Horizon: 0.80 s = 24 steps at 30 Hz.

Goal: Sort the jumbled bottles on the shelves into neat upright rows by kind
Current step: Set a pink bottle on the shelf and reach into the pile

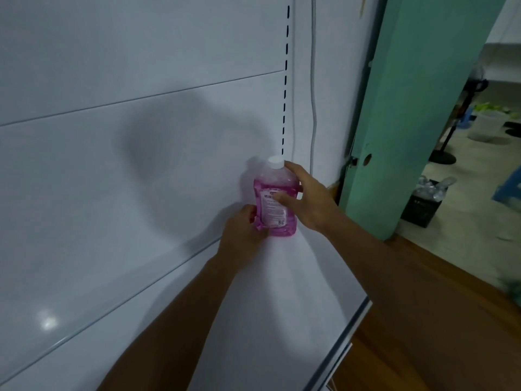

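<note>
A clear bottle of pink liquid [277, 184] with a white cap and a white label stands upright on the white shelf [282, 292], in its back right corner against the back panel. My left hand [241, 235] grips the bottle's lower left side, where the label's edge is peeling. My right hand [308, 197] holds it from the right, thumb across the label and forefinger up by the cap. No other bottle is in view.
The white back panel [112, 165] rises behind the shelf, with a slotted upright [284, 94] at its right. A green door [408, 108] stands to the right. Beyond it lie a black crate of bottles [423, 204] and a fan stand [442, 156] on the floor.
</note>
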Each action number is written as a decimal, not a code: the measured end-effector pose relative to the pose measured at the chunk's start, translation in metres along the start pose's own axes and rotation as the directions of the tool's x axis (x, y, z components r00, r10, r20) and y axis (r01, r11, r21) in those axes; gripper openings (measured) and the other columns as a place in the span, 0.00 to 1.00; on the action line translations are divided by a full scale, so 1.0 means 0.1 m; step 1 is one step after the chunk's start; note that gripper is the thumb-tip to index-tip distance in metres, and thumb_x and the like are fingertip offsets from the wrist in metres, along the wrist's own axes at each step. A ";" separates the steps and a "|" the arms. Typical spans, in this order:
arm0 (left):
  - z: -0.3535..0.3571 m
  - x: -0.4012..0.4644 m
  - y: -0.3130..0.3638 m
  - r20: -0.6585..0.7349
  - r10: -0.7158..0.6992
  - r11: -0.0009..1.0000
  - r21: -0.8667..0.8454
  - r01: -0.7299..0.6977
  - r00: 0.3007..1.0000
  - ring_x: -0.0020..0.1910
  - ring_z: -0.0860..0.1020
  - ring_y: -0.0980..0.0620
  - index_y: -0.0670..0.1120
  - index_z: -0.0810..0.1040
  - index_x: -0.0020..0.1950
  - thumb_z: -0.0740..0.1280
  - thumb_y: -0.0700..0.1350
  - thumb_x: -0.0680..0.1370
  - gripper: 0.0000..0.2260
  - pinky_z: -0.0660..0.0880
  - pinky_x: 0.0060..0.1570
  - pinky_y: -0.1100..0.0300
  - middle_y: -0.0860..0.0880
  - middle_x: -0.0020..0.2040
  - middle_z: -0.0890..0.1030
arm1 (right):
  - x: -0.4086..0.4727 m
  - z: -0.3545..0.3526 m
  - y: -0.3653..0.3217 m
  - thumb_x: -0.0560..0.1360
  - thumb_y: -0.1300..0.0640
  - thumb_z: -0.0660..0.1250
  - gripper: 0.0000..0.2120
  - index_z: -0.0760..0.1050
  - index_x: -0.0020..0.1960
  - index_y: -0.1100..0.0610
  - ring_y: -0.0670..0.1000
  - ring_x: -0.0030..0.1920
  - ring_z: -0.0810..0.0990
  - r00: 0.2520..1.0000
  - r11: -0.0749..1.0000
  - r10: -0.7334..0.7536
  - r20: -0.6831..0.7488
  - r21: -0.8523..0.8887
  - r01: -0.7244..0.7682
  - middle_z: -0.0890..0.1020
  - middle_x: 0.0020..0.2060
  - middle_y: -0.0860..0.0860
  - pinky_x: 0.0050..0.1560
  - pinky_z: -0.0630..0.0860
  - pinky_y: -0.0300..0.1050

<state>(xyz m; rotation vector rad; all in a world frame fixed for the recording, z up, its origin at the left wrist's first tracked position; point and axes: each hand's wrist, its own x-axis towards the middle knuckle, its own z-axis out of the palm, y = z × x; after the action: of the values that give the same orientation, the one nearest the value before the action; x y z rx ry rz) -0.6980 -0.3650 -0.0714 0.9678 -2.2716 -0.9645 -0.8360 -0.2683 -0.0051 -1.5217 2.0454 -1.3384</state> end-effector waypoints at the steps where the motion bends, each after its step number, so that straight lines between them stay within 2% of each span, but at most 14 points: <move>1: 0.00 -0.02 0.00 0.013 0.000 1.000 0.024 0.000 1.000 0.55 0.79 0.46 0.44 0.75 0.63 0.73 0.49 0.72 0.22 0.73 0.54 0.59 0.46 0.57 0.81 | -0.01 0.00 0.02 0.75 0.57 0.71 0.36 0.57 0.77 0.50 0.42 0.60 0.70 1.000 1.000 0.008 0.004 -0.002 -0.008 0.72 0.65 0.48 0.63 0.70 0.40; 3: -0.04 -0.12 -0.02 0.029 -0.031 0.997 0.065 0.029 0.999 0.60 0.77 0.45 0.43 0.72 0.67 0.73 0.49 0.73 0.25 0.72 0.58 0.58 0.45 0.62 0.78 | -0.06 0.02 0.03 0.73 0.59 0.72 0.42 0.50 0.78 0.52 0.33 0.61 0.66 1.000 1.000 0.010 -0.015 0.025 -0.010 0.67 0.69 0.47 0.62 0.65 0.29; 4: -0.07 -0.20 -0.04 0.027 -0.054 0.995 0.084 0.051 0.998 0.61 0.76 0.45 0.43 0.71 0.68 0.73 0.48 0.73 0.26 0.72 0.60 0.56 0.45 0.64 0.77 | -0.11 0.04 0.03 0.72 0.59 0.74 0.44 0.49 0.78 0.54 0.31 0.63 0.64 0.998 1.000 0.005 -0.062 0.026 -0.003 0.65 0.71 0.47 0.63 0.64 0.28; 6: -0.17 -0.41 -0.10 0.002 -0.086 0.989 0.124 0.085 0.996 0.61 0.75 0.47 0.44 0.70 0.68 0.72 0.49 0.74 0.25 0.72 0.62 0.55 0.47 0.64 0.76 | -0.24 0.12 0.04 0.69 0.53 0.76 0.47 0.51 0.78 0.57 0.41 0.71 0.61 0.979 0.998 -0.031 -0.204 -0.055 0.020 0.62 0.75 0.51 0.70 0.59 0.37; 7: -0.23 -0.54 -0.13 -0.016 -0.094 0.985 0.143 0.096 0.995 0.61 0.75 0.47 0.45 0.69 0.69 0.72 0.50 0.75 0.25 0.71 0.62 0.56 0.47 0.64 0.76 | -0.31 0.15 0.03 0.69 0.51 0.77 0.47 0.53 0.77 0.58 0.48 0.72 0.61 0.965 0.996 -0.053 -0.256 -0.089 0.031 0.63 0.74 0.54 0.71 0.57 0.41; 8: -0.30 -0.68 -0.16 -0.034 -0.105 0.981 0.163 0.109 0.994 0.61 0.75 0.47 0.45 0.69 0.69 0.71 0.50 0.75 0.25 0.71 0.62 0.57 0.48 0.65 0.76 | -0.40 0.19 0.00 0.68 0.50 0.77 0.45 0.56 0.76 0.57 0.51 0.71 0.64 0.957 0.994 -0.075 -0.281 -0.101 0.048 0.66 0.73 0.55 0.70 0.59 0.44; 10: -0.45 -1.01 -0.18 -0.090 -0.132 0.970 0.193 0.147 0.987 0.62 0.75 0.48 0.46 0.69 0.70 0.71 0.52 0.75 0.26 0.70 0.63 0.57 0.48 0.65 0.76 | -0.58 0.29 -0.08 0.66 0.46 0.77 0.43 0.61 0.74 0.54 0.53 0.68 0.69 0.955 0.993 -0.112 -0.275 -0.053 0.101 0.70 0.69 0.53 0.67 0.70 0.55; 11: -0.52 -1.20 -0.19 -0.124 -0.152 0.963 0.203 0.175 0.981 0.63 0.75 0.48 0.47 0.69 0.70 0.70 0.53 0.75 0.26 0.70 0.63 0.56 0.49 0.66 0.76 | -0.69 0.37 -0.13 0.66 0.44 0.76 0.42 0.61 0.74 0.53 0.55 0.68 0.70 0.963 0.995 -0.098 -0.251 -0.008 0.099 0.70 0.69 0.52 0.64 0.73 0.58; 12: -0.60 -1.41 -0.19 -0.152 -0.177 0.956 0.208 0.207 0.972 0.64 0.74 0.48 0.47 0.69 0.70 0.70 0.54 0.76 0.26 0.70 0.64 0.56 0.49 0.66 0.76 | -0.85 0.45 -0.21 0.67 0.43 0.75 0.42 0.60 0.74 0.52 0.55 0.70 0.68 0.975 0.996 -0.078 -0.208 0.020 0.084 0.69 0.70 0.52 0.66 0.71 0.59; 14: -0.73 -1.86 -0.17 -0.199 -0.211 0.944 0.213 0.252 0.957 0.65 0.74 0.48 0.47 0.69 0.71 0.69 0.55 0.76 0.26 0.69 0.64 0.56 0.49 0.67 0.75 | -1.19 0.63 -0.40 0.71 0.46 0.73 0.39 0.58 0.76 0.51 0.54 0.73 0.63 0.996 0.998 -0.053 -0.064 0.024 0.055 0.64 0.74 0.52 0.73 0.62 0.54; 16: -0.87 -2.32 -0.14 -0.232 -0.240 0.931 0.219 0.291 0.943 0.65 0.73 0.48 0.47 0.68 0.71 0.68 0.57 0.76 0.27 0.69 0.63 0.56 0.49 0.68 0.74 | -1.48 0.84 -0.56 0.74 0.45 0.70 0.37 0.57 0.77 0.51 0.52 0.75 0.59 0.993 0.998 -0.068 0.097 0.017 0.067 0.62 0.75 0.51 0.74 0.58 0.52; 21: -1.31 -3.41 -0.13 -0.355 -0.305 0.888 0.229 0.399 0.884 0.65 0.73 0.48 0.48 0.68 0.71 0.66 0.58 0.77 0.26 0.69 0.64 0.56 0.49 0.69 0.73 | -2.01 1.40 -1.23 0.75 0.43 0.68 0.34 0.59 0.76 0.52 0.51 0.72 0.64 0.921 0.981 -0.192 0.340 0.097 0.169 0.64 0.74 0.51 0.72 0.63 0.53; 24: -1.62 -4.07 -0.17 -0.417 -0.353 0.855 0.219 0.469 0.838 0.64 0.73 0.50 0.48 0.69 0.70 0.66 0.56 0.78 0.24 0.69 0.62 0.59 0.50 0.68 0.74 | -2.36 1.76 -1.72 0.75 0.43 0.68 0.32 0.63 0.74 0.52 0.50 0.69 0.70 0.866 0.956 -0.288 0.410 0.171 0.237 0.67 0.72 0.50 0.68 0.68 0.47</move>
<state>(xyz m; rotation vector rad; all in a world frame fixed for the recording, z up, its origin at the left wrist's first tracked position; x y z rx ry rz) -0.3283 -0.1308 -0.0445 1.6850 -1.9610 -0.5168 -0.5136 -0.1605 -0.0356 -1.8941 1.5048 -1.0546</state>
